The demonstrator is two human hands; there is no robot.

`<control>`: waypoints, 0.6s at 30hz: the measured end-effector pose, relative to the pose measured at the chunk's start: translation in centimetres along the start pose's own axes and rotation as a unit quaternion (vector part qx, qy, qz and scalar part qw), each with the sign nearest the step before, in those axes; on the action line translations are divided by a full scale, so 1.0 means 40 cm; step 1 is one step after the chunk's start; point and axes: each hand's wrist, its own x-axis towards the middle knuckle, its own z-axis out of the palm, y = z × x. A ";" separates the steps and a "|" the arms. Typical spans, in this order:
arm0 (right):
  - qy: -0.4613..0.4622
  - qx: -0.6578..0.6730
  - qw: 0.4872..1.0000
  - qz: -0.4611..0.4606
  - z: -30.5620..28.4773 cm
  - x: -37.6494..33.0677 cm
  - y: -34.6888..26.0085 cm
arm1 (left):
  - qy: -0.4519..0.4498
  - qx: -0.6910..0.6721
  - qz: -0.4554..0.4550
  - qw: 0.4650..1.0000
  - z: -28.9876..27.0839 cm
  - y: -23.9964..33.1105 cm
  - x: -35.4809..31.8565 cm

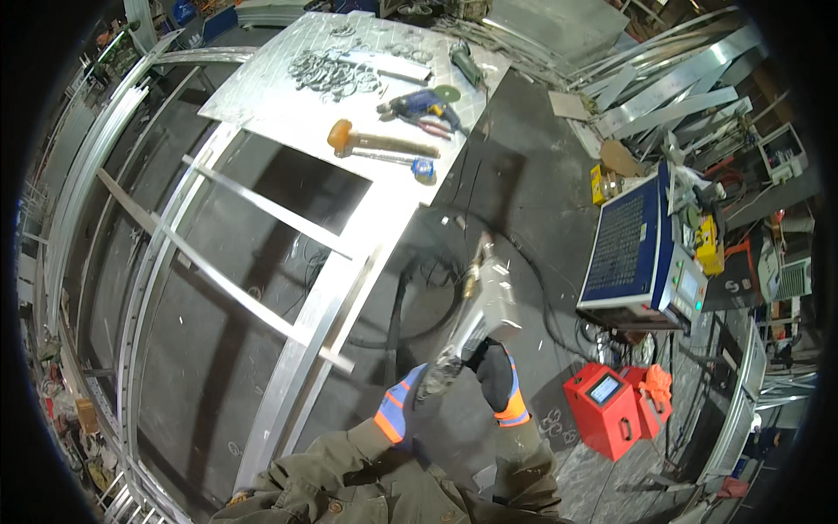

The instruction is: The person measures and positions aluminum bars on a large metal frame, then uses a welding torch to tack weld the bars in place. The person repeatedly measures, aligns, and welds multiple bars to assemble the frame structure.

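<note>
Both hands are wearing dark knit gloves with orange and blue cuffs, coming up out of olive jacket sleeves. The left hand is curling under the lower end of a silvery, blurred metal welding torch, fingers wrapped around it. The right hand is clamping the torch's body from the other side, fingers closed tight on it. The torch is slanting up and away from the hands, its brass-coloured neck pointing at the far end, and a thick black ribbed hose is looping off to the left hand's side over the dark, scuffed floor.

Just left of the left hand, a curved frame of bright aluminium bars with flat cross rails is lying across the floor. To the right of the right hand, a glossy red boxy case with a small grey screen is sitting low, and beyond it a blue and white box-shaped machine with a perforated panel is standing.

Farther ahead, a pale sheet-metal panel is carrying an orange-headed mallet with a wooden handle, a blue hand drill, and a heap of thin metal rings.
</note>
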 end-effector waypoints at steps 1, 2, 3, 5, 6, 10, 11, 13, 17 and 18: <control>0.056 0.258 0.951 0.164 -0.024 0.063 0.034 | 0.003 -0.084 -0.038 0.996 -0.004 -0.001 0.050; 0.000 0.262 0.959 0.103 -0.061 0.128 0.072 | 0.004 -0.052 -0.071 0.996 -0.013 -0.010 0.097; -0.035 0.183 0.975 0.123 -0.116 0.213 0.117 | 0.000 -0.009 -0.119 0.993 -0.017 -0.022 0.137; 0.017 0.242 0.941 0.237 -0.191 0.388 0.227 | 0.023 0.015 -0.148 0.989 -0.012 -0.055 0.229; 0.030 0.246 0.933 0.262 -0.226 0.478 0.293 | 0.033 0.027 -0.155 0.987 -0.005 -0.077 0.266; 0.072 0.218 0.950 0.214 -0.308 0.950 0.589 | 0.039 0.044 -0.195 0.979 0.038 -0.160 0.374; 0.081 0.295 0.921 0.242 -0.312 1.079 0.655 | 0.036 0.047 -0.207 0.977 0.049 -0.176 0.397; -0.043 0.843 0.362 0.394 -0.341 1.329 0.754 | 0.030 0.027 -0.237 0.971 0.085 -0.198 0.440; 0.195 0.826 -0.401 0.345 -0.327 1.711 0.854 | 0.067 -0.030 -0.275 0.959 0.183 -0.210 0.558; 0.206 0.811 -0.442 0.324 -0.308 1.764 0.865 | 0.078 -0.065 -0.290 0.952 0.201 -0.211 0.593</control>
